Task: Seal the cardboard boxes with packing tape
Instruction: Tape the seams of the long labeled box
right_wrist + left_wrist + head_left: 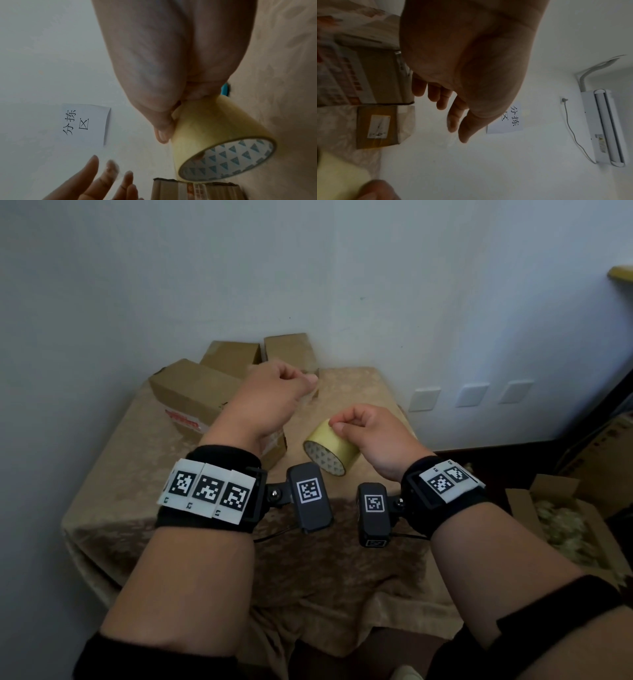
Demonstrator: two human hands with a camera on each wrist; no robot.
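My right hand [337, 426] grips a yellowish roll of packing tape [330, 451] above the table, thumb on its outer face [214, 135]. The left hand [310, 379] is raised behind and to the left of the roll. Its thumb and forefinger pinch what looks like the clear free end of the tape, which shows only faintly [457, 131]. Under the left wrist lies a large cardboard box [191, 395] with a red-printed label. Two smaller cardboard boxes [233, 357] [291, 350] stand against the wall behind it.
The table carries a beige patterned cloth [342, 559] and stands in a corner against white walls. An open carton with loose filler [561, 529] sits on the floor to the right. A paper sign [510, 120] and an air conditioner [604, 127] hang on the wall.
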